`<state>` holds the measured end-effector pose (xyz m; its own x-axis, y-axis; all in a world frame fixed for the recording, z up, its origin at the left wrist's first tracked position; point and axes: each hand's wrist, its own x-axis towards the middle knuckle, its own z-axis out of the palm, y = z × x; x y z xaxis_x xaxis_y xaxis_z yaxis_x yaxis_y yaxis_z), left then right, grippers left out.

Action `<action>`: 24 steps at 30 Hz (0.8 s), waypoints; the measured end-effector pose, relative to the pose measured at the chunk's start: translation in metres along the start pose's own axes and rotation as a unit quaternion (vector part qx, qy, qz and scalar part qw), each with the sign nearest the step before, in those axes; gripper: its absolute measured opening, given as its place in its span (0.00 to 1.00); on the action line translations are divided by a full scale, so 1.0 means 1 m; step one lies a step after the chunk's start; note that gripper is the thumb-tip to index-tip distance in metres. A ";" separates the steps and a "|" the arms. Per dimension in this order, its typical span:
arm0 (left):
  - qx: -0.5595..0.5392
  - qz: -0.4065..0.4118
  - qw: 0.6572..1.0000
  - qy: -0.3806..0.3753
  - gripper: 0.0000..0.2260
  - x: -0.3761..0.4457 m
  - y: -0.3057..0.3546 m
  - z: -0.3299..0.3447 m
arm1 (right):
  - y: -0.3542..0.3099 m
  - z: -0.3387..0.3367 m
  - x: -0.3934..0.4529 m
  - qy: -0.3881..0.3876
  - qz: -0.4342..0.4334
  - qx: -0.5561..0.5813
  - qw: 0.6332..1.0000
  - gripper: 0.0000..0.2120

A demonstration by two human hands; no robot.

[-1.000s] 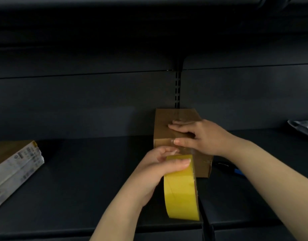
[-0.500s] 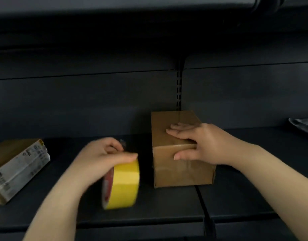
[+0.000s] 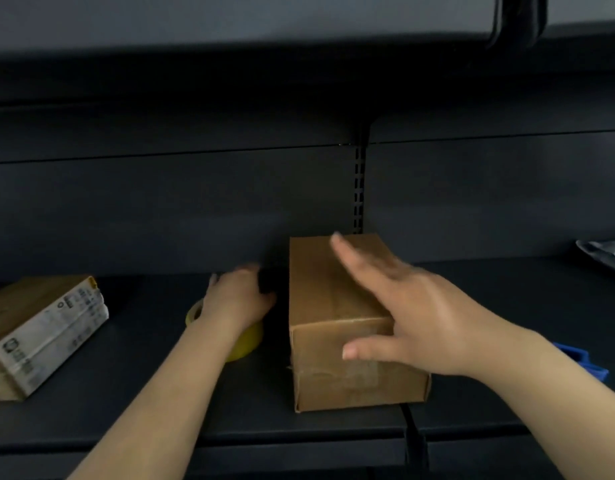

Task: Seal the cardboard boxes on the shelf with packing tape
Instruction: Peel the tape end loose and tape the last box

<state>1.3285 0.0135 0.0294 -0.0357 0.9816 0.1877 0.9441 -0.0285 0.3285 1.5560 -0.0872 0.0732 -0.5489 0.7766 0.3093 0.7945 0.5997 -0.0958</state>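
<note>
A closed brown cardboard box [image 3: 320, 299] stands on the dark shelf [image 3: 160, 403], with clear tape across its near face. My right hand [image 3: 410, 317] lies over the box top with straight, spread fingers, thumb down the front face. The yellow tape roll [image 3: 245, 341] sits on the shelf just left of the box, mostly hidden under my left hand [image 3: 238, 299], which rests on top of it with fingers curved over it. A second flat cardboard box [image 3: 39, 334] with white labels lies at the far left.
A blue tool [image 3: 583, 362] peeks out behind my right forearm on the shelf. A grey-white bag [image 3: 607, 254] lies at the far right edge. The shelf's back panel and a slotted upright stand behind the box; another shelf hangs overhead.
My left hand carried the tape roll from in front of the box leftward and set it down on the shelf beside it. My right hand's fingers straightened and slid along the box top.
</note>
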 end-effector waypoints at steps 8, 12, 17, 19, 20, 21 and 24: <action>-0.662 -0.081 0.744 0.036 0.14 -0.098 0.039 0.028 | -0.005 0.066 -0.055 0.322 0.296 0.535 0.723 0.30; -0.681 -0.041 0.731 -0.018 0.31 -0.110 0.058 0.039 | -0.005 0.089 -0.047 0.204 0.298 0.494 0.791 0.20; -0.554 0.011 0.831 -0.043 0.28 -0.083 0.064 0.040 | 0.026 0.084 -0.030 0.204 0.301 0.466 0.806 0.19; -0.530 0.029 0.846 -0.043 0.25 -0.075 0.062 0.039 | 0.031 0.086 -0.026 0.206 0.304 0.456 0.811 0.19; -0.522 0.034 0.851 -0.041 0.24 -0.072 0.061 0.038 | 0.032 0.087 -0.024 0.208 0.305 0.454 0.811 0.18; -0.517 0.034 0.854 -0.040 0.23 -0.069 0.059 0.038 | 0.033 0.088 -0.023 0.210 0.307 0.450 0.812 0.18; -0.514 0.029 0.856 -0.046 0.20 -0.064 0.057 0.036 | 0.033 0.088 -0.019 0.213 0.311 0.447 0.812 0.16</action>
<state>1.3961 -0.0440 0.0030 0.0716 0.9824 0.1728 0.1541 -0.1821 0.9711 1.5700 -0.0656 -0.0189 0.1768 0.9595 0.2195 0.2737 0.1663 -0.9473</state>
